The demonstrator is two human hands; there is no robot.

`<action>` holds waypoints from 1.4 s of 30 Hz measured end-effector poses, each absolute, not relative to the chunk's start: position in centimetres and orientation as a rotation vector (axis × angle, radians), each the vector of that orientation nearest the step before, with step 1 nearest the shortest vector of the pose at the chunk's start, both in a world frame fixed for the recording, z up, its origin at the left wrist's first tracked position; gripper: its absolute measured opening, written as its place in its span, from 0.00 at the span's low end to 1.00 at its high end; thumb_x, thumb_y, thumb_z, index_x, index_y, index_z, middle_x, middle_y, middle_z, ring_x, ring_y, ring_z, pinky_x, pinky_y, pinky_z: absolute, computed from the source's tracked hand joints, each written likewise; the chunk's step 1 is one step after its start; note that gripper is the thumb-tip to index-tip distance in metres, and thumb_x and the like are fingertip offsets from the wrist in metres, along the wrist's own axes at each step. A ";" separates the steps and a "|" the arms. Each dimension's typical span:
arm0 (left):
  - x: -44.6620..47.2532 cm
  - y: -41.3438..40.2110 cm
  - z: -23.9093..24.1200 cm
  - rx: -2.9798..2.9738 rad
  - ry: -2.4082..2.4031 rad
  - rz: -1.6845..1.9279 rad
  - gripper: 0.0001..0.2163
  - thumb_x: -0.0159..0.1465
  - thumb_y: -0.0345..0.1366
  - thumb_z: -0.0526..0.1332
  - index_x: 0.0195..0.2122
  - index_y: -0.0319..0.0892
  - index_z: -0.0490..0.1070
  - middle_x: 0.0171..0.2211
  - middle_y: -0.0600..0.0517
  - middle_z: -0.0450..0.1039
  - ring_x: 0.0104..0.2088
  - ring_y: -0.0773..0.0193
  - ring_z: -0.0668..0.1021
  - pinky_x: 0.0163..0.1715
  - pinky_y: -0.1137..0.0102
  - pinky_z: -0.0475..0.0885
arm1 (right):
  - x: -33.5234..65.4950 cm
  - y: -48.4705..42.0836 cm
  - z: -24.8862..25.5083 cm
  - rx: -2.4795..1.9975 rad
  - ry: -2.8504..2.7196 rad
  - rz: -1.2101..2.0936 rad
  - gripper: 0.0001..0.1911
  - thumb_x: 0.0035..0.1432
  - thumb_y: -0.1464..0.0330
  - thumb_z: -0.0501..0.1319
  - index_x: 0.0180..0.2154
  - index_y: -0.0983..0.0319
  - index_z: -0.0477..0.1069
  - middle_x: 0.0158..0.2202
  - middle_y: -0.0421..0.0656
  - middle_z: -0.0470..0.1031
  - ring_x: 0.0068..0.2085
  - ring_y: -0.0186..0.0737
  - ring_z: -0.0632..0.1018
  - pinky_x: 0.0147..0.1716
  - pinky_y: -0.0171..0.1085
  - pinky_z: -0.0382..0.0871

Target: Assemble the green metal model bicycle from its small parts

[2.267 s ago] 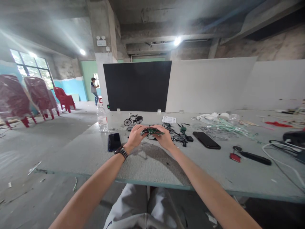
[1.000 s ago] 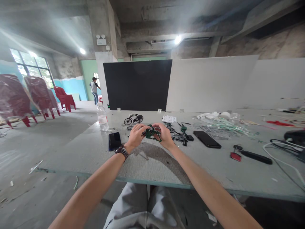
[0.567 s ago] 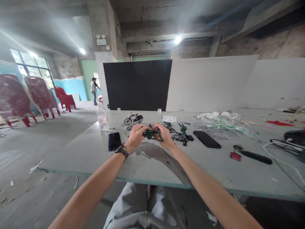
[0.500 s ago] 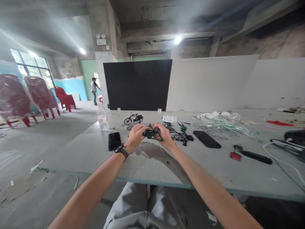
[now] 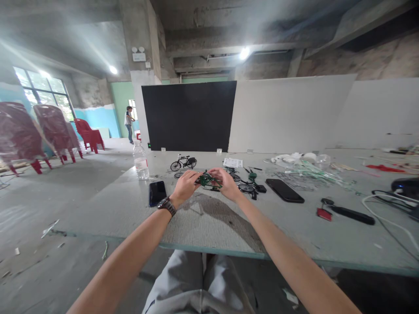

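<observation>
Between my hands, above the tabletop, is a green model bicycle frame (image 5: 208, 179) with thin tubes and dark parts. My left hand (image 5: 186, 186), with a dark watch on its wrist, closes its fingers on the left end. At the right end my right hand (image 5: 227, 183) grips the frame, its fingertips partly hidden behind it. Loose black and green model parts (image 5: 249, 186), a small wheel among them, lie just right of my right hand. A finished-looking black model bicycle (image 5: 183, 163) stands upright behind my left hand.
A water bottle (image 5: 140, 163) and a phone (image 5: 157, 193) are on the left. To the right lie another phone (image 5: 284, 191), a black-handled tool (image 5: 352, 215) and plastic scraps (image 5: 314, 168). A black panel (image 5: 189, 117) stands at the back; a person (image 5: 129, 124) stands far off.
The green frame has turned slightly in my hands and lies flatter. My right fingers have shifted a little along it. The far person's arm has come in toward the body.
</observation>
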State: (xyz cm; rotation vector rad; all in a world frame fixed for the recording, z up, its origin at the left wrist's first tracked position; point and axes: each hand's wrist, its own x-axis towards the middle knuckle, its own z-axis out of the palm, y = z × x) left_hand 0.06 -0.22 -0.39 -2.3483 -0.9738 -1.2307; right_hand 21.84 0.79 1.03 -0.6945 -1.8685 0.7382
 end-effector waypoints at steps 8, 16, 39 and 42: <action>0.2 -0.4 -0.4 -2.314 -1.046 -1.086 0.19 0.63 0.30 0.65 0.55 0.42 0.73 0.42 0.45 0.76 0.45 0.54 0.76 0.46 0.61 0.73 | 21.8 0.0 1.9 -0.894 -1.554 1.314 0.23 0.63 0.47 0.58 0.41 0.60 0.74 0.37 0.50 0.80 0.40 0.48 0.83 0.43 0.47 0.80; 0.7 -0.7 -0.5 -2.346 -1.008 -0.933 0.19 0.64 0.27 0.60 0.57 0.44 0.71 0.44 0.44 0.75 0.45 0.53 0.74 0.44 0.62 0.73 | 21.9 -0.2 1.9 -0.981 -1.594 1.287 0.19 0.52 0.57 0.72 0.40 0.63 0.79 0.37 0.47 0.80 0.32 0.38 0.79 0.30 0.36 0.78; 2.8 0.3 -0.9 -2.717 -1.757 -2.885 0.16 0.66 0.45 0.62 0.40 0.35 0.73 0.33 0.44 0.80 0.31 0.62 0.81 0.37 0.65 0.78 | 21.5 0.3 1.3 -1.023 -1.592 0.994 0.16 0.55 0.65 0.69 0.45 0.61 0.74 0.37 0.47 0.80 0.35 0.42 0.81 0.32 0.40 0.80; 2.7 -0.4 -0.6 -2.841 -1.680 -2.925 0.18 0.59 0.44 0.71 0.41 0.33 0.75 0.32 0.44 0.80 0.32 0.61 0.81 0.38 0.64 0.78 | 21.5 0.5 1.1 -1.014 -1.664 0.914 0.17 0.54 0.64 0.69 0.45 0.61 0.74 0.36 0.46 0.79 0.35 0.43 0.81 0.30 0.40 0.80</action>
